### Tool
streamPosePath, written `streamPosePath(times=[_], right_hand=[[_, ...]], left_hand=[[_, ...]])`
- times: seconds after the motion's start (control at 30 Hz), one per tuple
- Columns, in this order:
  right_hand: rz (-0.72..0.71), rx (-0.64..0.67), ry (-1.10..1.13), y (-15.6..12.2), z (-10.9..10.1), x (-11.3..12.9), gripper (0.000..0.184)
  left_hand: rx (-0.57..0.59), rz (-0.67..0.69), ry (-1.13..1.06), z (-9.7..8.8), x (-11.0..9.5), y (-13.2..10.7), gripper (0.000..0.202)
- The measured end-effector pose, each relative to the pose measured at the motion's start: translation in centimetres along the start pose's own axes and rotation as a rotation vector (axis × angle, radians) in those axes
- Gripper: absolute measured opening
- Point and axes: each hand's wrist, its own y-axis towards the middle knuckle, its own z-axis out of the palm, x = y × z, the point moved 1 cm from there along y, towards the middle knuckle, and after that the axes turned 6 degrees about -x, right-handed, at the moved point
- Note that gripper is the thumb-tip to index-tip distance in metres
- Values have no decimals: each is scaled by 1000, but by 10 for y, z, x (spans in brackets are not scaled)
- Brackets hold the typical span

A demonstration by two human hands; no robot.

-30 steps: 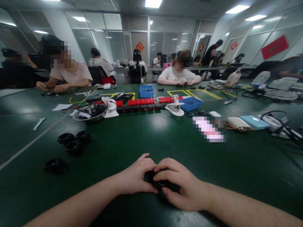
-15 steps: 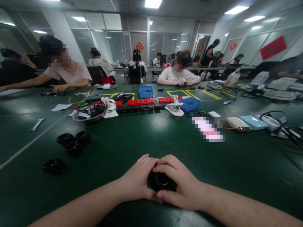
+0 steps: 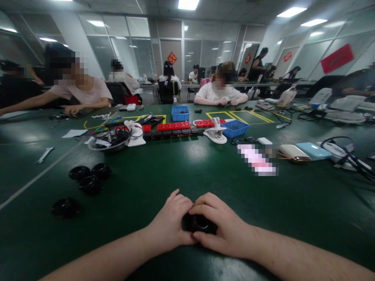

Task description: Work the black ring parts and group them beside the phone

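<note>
A glossy black ring-shaped part (image 3: 202, 224) rests on the green table near its front edge, largely covered by my fingers. My left hand (image 3: 172, 220) wraps its left side, with one finger raised at the far end. Around its right side curls my right hand (image 3: 221, 228), thumb in front and fingers over the top. Both hands touch each other at the part. To the left, three similar black parts (image 3: 90, 184) sit close together, and another black part (image 3: 66, 207) lies apart from them, nearer to me.
Across the middle stand a bowl of cables (image 3: 109, 144), red power strips (image 3: 173, 125), a white clip stand (image 3: 216, 132) and a blue bin (image 3: 236, 128). A wrench (image 3: 45, 155) lies left; a light-blue case (image 3: 313, 151) lies right. Other people sit around the table.
My left hand has shifted slightly on the part, its raised finger now more upright. My right hand keeps nearly the same hold. The view has moved a little.
</note>
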Motion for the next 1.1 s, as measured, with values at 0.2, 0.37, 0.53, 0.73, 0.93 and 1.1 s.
streamPosePath(times=[0.2, 0.37, 0.53, 0.73, 0.93, 1.1], right_hand=[[-159, 22, 102, 2, -5, 2, 36], [-229, 64, 100, 5, -7, 8, 33], [-224, 91, 36, 5, -8, 8, 30], [-179, -18, 15, 1, -6, 7, 37], [-20, -19, -22, -1, -1, 2, 41], [8, -13, -21, -1, 0, 2, 32]], left_hand=[[122, 128, -67, -6, 11, 4, 30], [143, 149, -90, -9, 12, 4, 32], [165, 137, -112, -11, 13, 3, 47], [45, -9, -20, -3, 3, -2, 70], [-96, -113, 96, 5, -10, -6, 47], [-69, -82, 86, 3, -10, -5, 30]])
